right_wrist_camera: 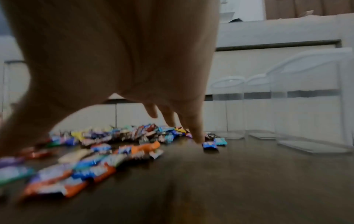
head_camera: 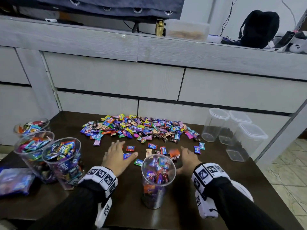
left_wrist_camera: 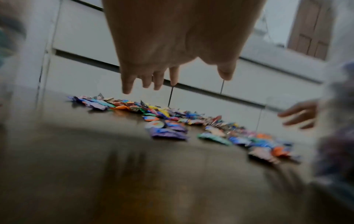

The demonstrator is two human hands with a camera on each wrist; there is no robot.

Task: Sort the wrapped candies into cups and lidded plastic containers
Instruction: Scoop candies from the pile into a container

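A big heap of wrapped candies [head_camera: 141, 127] lies at the back of the dark table [head_camera: 207, 188], with loose ones [head_camera: 130, 148] nearer me. A clear cup [head_camera: 157, 180] part full of candies stands between my hands. My left hand [head_camera: 116, 155] hovers flat with straight fingers over a blue candy [head_camera: 127, 156], holding nothing; the left wrist view shows its fingers [left_wrist_camera: 155, 81] spread above the table. My right hand [head_camera: 186, 157] is open to the right of the cup, fingers [right_wrist_camera: 197, 130] reaching down by an orange candy [head_camera: 173, 153].
Three clear cups [head_camera: 62, 161] full of candies stand at the left, beside a flat bag [head_camera: 15, 180]. Three empty lidded plastic containers [head_camera: 247, 140] stand at the back right. A grey drawer unit [head_camera: 149, 80] rises behind the table. Tiled floor [head_camera: 289, 171] is at the right.
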